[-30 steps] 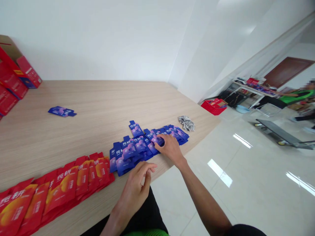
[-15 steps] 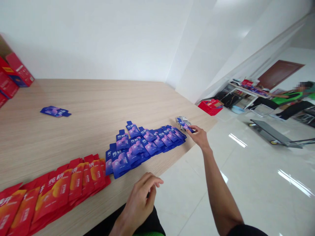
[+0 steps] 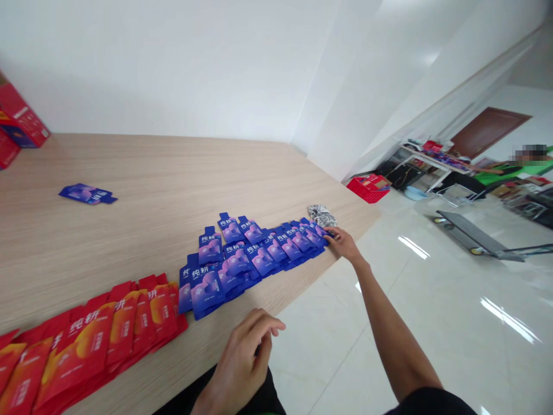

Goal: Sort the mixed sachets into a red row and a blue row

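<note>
My right hand (image 3: 344, 243) pinches the edge of a blue sachet (image 3: 318, 228) at the right end of an overlapping row of blue sachets (image 3: 262, 259) with purple pictures. That sachet lies against the row. Just behind it sits a crumpled grey-and-white patterned cloth (image 3: 322, 215). My left hand (image 3: 246, 357) hovers at the table's front edge, fingers loosely curled and thumb apart, with nothing in it. To its left, red-orange sachets (image 3: 93, 337) overlap in another row that meets the blue one. A single blue sachet (image 3: 87, 194) lies apart at the back left.
Red boxes (image 3: 26, 118) stand at the left end of the wooden table (image 3: 181, 173), against the wall. Past its right edge are a red crate (image 3: 368, 188) and a flat grey trolley (image 3: 473, 233) on the floor. A person in green (image 3: 514, 173) is at the far right.
My right hand has lowered the blue sachet from over the patterned cloth to the right end of the blue row. The cloth is now uncovered. My left hand has hardly moved.
</note>
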Demonstrator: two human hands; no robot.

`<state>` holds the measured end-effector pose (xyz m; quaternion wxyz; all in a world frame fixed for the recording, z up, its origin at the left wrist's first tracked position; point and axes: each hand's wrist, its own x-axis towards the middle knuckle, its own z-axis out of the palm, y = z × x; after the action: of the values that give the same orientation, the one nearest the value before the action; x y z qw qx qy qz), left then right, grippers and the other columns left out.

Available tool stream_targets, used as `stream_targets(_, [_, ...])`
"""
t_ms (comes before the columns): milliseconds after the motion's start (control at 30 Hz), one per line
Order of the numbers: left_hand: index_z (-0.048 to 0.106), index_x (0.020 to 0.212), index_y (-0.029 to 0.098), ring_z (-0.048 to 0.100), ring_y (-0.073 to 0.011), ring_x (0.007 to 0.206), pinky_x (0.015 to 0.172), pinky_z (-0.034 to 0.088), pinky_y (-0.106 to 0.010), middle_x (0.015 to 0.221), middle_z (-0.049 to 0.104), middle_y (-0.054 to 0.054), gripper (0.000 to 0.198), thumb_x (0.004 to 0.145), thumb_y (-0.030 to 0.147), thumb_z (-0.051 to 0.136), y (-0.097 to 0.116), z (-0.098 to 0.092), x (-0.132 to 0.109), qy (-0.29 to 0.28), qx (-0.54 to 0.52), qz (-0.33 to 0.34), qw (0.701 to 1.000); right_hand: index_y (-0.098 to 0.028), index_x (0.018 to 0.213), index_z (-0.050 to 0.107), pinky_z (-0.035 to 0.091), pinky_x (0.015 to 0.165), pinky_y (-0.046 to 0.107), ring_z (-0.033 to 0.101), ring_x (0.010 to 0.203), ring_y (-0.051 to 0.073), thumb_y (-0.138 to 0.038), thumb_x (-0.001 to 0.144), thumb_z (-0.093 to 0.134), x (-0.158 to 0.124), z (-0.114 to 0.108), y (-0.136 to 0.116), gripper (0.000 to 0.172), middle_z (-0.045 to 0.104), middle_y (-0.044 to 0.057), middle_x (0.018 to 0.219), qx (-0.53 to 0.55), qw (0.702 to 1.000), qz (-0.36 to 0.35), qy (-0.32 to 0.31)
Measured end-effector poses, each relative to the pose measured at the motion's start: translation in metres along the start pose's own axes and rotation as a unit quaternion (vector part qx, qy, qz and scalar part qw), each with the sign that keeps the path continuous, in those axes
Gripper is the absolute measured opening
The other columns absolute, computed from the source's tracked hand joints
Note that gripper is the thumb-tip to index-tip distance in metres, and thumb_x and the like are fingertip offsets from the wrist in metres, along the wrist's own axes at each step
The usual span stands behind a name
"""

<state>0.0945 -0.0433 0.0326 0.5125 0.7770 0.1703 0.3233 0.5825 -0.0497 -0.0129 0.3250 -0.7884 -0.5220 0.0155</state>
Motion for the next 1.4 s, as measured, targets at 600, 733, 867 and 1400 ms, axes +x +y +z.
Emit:
stream_targets(600, [0.067,0.109,0.025,0.068,-0.0151,0.086,0.079,0.053,-0.025,0.093,0.069,-0.002,0.030,0.103,0.008,0.044,-0.004,0.000,-0.004,0.003,-0.015,-0.005,1.000,-0.019,0.109,0.076,0.059,0.071,0.036,0.071,0.070,0.022,-0.049,0.082,0.069,-0.011,-0.001,-0.012,0.041,0.081,0.011,0.095,0.008,0.991,0.127,0.025])
stream_targets(733, [0.067,0.108,0.025,0.069,-0.0155,0.086,0.079,0.054,-0.025,0.093,0.069,-0.002,0.032,0.101,0.006,0.043,-0.005,0.000,-0.005,0.002,-0.008,-0.008,1.000,-0.019,0.103,0.076,0.057,0.075,0.035,0.071,0.076,0.023,-0.048,0.086,0.064,0.019,-0.002,-0.015,0.036,0.080,0.010,0.092,-0.061,0.985,0.156,0.028])
stream_targets(867, [0.067,0.109,0.026,0.069,-0.0155,0.087,0.080,0.054,-0.025,0.094,0.070,-0.003,0.032,0.102,0.006,0.043,-0.006,0.001,-0.007,0.000,0.000,-0.015,1.000,-0.021,0.088,0.072,0.053,0.080,0.032,0.071,0.086,0.024,-0.044,0.080,0.076,0.063,0.004,-0.022,0.025,0.077,0.007,0.087,-0.125,0.973,0.192,-0.006])
stream_targets(1400, [0.068,0.107,0.025,0.069,-0.0157,0.084,0.076,0.052,-0.024,0.094,0.071,-0.002,0.035,0.096,0.002,0.044,-0.017,-0.002,-0.003,-0.007,0.029,-0.030,0.999,-0.023,0.133,0.067,0.052,0.098,0.036,0.070,0.109,0.027,-0.059,0.099,0.060,0.098,0.080,-0.192,0.050,0.072,0.012,0.120,-0.103,0.970,-0.021,-0.220])
